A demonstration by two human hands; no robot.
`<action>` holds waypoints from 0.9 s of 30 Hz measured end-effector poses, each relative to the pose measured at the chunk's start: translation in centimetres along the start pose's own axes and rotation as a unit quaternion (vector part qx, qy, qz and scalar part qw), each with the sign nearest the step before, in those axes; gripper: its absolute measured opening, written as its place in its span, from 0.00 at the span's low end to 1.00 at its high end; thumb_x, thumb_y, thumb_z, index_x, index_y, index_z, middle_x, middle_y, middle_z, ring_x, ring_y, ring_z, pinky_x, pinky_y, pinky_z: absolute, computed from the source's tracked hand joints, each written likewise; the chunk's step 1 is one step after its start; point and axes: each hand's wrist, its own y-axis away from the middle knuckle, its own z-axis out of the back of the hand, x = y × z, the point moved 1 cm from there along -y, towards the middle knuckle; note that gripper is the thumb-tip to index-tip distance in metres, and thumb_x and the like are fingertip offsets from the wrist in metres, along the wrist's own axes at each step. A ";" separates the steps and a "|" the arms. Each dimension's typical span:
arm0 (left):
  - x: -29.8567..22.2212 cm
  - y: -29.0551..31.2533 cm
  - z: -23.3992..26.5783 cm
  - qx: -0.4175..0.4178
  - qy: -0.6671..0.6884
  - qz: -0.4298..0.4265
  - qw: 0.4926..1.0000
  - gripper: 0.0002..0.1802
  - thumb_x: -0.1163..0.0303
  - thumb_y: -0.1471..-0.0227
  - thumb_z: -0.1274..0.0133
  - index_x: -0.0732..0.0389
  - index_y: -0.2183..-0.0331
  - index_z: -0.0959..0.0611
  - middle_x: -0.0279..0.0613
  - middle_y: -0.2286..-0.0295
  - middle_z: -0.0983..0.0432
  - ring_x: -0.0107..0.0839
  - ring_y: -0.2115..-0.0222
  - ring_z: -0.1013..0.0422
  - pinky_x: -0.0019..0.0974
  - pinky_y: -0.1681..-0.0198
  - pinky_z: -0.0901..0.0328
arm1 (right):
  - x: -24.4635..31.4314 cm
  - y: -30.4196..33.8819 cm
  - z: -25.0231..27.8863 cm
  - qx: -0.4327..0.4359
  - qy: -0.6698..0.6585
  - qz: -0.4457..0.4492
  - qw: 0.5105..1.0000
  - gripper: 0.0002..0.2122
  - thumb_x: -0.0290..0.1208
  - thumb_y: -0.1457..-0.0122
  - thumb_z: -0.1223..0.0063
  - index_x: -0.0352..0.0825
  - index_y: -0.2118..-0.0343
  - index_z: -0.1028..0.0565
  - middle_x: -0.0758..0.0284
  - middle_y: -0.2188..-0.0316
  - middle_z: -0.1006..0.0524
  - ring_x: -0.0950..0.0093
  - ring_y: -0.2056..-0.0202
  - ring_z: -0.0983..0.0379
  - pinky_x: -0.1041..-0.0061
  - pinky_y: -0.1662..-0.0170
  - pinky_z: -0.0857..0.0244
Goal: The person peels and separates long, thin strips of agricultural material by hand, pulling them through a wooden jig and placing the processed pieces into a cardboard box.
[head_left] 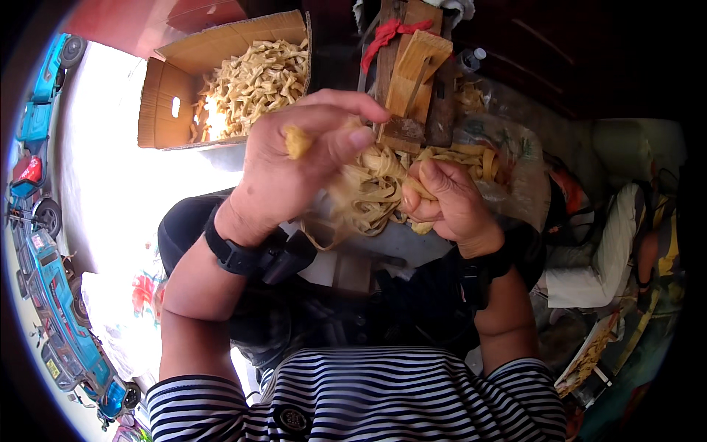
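My left hand (283, 158) is raised near the middle, thumb and forefinger held toward the right. Between its curled fingers pokes a yellow lump (297, 140), the end of a pale yellow strip; blurred strips trail below the palm. Closed tightly, my right hand (451, 202) grips another yellow strip (422, 190), with a bit sticking out under the fist. Beneath and between the hands lies a tangled heap of pale yellow flat strips (372, 199), looking like bean curd skin.
At the upper left a cardboard box (160, 110) holds many knotted yellow pieces (258, 85). A wooden block stand (412, 74) with a red cloth tie (387, 37) rises behind the heap. A clear bottle (471, 59) stands beside it. White padded seating (589, 272) is at right.
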 end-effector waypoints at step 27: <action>9.2 -5.6 -1.3 -0.116 -0.105 0.200 0.967 0.13 0.63 0.49 0.42 0.64 0.72 0.21 0.40 0.79 0.24 0.26 0.78 0.28 0.29 0.74 0.33 | -0.6 -6.3 10.5 -0.378 0.489 0.263 0.741 0.10 0.36 0.48 0.39 0.36 0.72 0.26 0.63 0.79 0.24 0.70 0.75 0.26 0.74 0.69 0.35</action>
